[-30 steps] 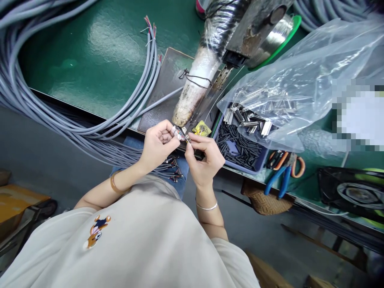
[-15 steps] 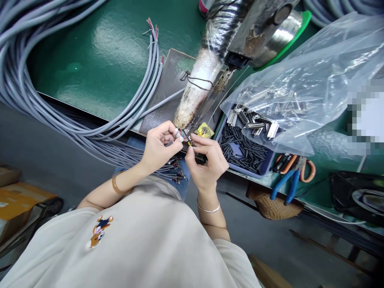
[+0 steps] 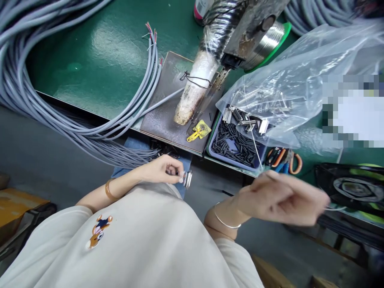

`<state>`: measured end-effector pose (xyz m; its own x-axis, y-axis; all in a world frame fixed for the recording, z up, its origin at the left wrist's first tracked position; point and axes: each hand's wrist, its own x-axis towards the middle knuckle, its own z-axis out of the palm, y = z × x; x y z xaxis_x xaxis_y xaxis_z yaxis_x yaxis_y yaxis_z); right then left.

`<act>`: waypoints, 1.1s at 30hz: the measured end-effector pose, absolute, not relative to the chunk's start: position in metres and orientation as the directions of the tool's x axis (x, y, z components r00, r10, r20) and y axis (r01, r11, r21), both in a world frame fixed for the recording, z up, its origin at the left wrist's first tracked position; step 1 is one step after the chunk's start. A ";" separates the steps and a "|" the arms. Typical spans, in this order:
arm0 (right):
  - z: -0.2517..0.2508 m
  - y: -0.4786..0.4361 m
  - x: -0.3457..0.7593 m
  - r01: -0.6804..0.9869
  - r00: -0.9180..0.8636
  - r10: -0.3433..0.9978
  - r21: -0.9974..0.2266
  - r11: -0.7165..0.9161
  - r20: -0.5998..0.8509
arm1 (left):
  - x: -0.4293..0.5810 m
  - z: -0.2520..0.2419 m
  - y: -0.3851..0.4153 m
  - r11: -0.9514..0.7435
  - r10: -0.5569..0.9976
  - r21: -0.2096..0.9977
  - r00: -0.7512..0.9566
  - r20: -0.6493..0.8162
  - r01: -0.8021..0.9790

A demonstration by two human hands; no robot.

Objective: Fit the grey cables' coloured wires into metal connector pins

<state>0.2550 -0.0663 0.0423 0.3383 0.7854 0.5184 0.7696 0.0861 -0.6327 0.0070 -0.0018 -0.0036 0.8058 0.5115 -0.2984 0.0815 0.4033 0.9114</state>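
My left hand (image 3: 166, 170) is closed in a pinch, in front of the table edge and close to my body. It holds a small metal multi-pin connector (image 3: 188, 179), which sticks out past the fingertips on the right. Out to the right, my right hand (image 3: 285, 198) is smeared by motion, so whether its fingers hold anything does not show. A thin pale strand (image 3: 255, 143) runs down over the blue tray (image 3: 213, 152) towards that hand. On the dark board (image 3: 162, 114) lies a yellow tag-like piece (image 3: 199, 131), below the soldering iron (image 3: 207, 102).
Grey cables (image 3: 69, 118) sweep over the left side of the green table (image 3: 111, 44). Black sleeves (image 3: 234, 146) and metal connectors (image 3: 244, 120) fill the tray, partly under a plastic bag (image 3: 270, 88). A solder spool (image 3: 265, 46), pliers (image 3: 285, 160) and a black fan (image 3: 354, 188) are also there.
My left hand has come down from beside the soldering iron towards my body, holding the connector. My right hand has swung away to the right, past the tray.
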 end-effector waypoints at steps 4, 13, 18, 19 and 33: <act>0.039 -0.033 0.263 0.895 0.223 0.914 -0.444 -0.053 0.340 | -0.007 -0.020 -0.013 0.473 0.481 0.877 0.809 -0.338 0.085; 0.020 0.006 0.288 0.938 0.172 0.980 -0.319 -0.132 0.100 | -0.013 -0.009 0.004 0.494 0.789 0.775 0.578 -0.209 -0.395; 0.045 -0.015 0.263 0.889 0.347 0.872 -0.418 -0.189 0.344 | -0.006 0.007 0.010 0.440 0.854 0.786 0.474 -0.217 -0.433; 0.051 -0.021 0.255 0.860 0.394 0.826 -0.478 -0.177 0.403 | -0.004 0.009 0.010 0.440 0.858 0.789 0.458 -0.230 -0.429; 0.057 -0.037 0.174 0.594 0.112 0.969 -0.796 0.113 0.221 | 0.011 0.013 0.003 0.405 0.877 0.849 0.406 -0.256 -0.340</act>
